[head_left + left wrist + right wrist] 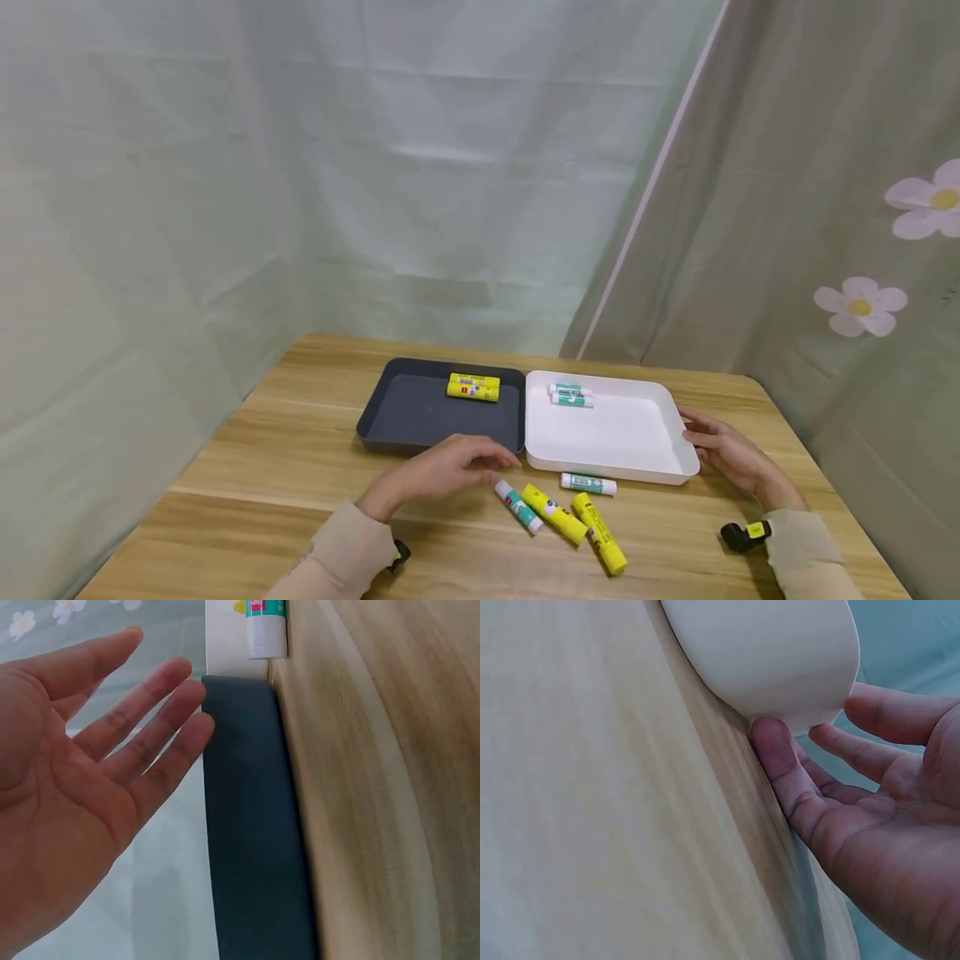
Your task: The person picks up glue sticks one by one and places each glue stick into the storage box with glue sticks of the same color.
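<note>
My left hand (450, 471) hovers by the front right corner of a dark grey tray (386, 443), fingers loosely extended and holding nothing. Just beyond its fingertips, a white-and-green glue stick (518, 507) lies on the table. Fingers and thumb of my right hand (731, 454) touch the outer right end of a white tray (615, 469). In the right wrist view the thumb rests low by the corner of the white tray (772, 652). Two yellow glue sticks (472, 392) lie in the dark tray, and two white-and-green ones (572, 401) in the white tray.
In front of the trays, two yellow glue sticks (555, 514) lie aslant on the wooden table (255, 475). Another white-and-green glue stick (588, 484) lies along the white tray's front wall. The trays stand side by side. Pale curtains (480, 208) hang behind the table.
</note>
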Available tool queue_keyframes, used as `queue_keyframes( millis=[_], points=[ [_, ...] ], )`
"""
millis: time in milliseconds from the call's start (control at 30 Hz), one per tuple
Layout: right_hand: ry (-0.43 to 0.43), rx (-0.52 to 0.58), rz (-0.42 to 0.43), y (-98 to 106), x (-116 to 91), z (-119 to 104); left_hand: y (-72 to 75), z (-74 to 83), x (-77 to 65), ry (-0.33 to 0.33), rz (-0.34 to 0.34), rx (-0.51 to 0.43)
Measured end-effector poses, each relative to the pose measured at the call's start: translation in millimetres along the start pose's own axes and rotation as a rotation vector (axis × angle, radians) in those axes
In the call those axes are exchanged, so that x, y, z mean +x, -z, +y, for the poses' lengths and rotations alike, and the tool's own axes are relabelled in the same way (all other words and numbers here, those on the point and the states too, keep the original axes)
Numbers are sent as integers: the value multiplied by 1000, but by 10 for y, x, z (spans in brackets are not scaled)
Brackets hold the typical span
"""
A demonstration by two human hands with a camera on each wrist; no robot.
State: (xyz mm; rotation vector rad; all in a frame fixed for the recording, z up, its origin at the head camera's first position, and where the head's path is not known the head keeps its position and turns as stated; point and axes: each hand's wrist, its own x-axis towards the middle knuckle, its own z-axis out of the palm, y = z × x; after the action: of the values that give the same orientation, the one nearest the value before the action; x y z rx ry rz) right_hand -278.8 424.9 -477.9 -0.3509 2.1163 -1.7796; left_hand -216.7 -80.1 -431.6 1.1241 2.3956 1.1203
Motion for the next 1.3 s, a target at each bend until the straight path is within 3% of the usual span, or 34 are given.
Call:
queue_keyframes(
  millis=[200,467,833,1033,1300],
  points=[
    [-2,-3,-11,30,-19,3,-45,5,6,8,-32,27],
    [-2,1,-8,14,25,3,-146,-13,2,39,-51,137],
    [-17,-30,8,1,10,12,-202,-43,2,48,-71,111],
    [-19,-24,-3,18,-6,22,-222,-50,8,41,-76,156],
    [-33,-33,4,16,5,11,-220,-12,11,90,-95,157]
  ],
)
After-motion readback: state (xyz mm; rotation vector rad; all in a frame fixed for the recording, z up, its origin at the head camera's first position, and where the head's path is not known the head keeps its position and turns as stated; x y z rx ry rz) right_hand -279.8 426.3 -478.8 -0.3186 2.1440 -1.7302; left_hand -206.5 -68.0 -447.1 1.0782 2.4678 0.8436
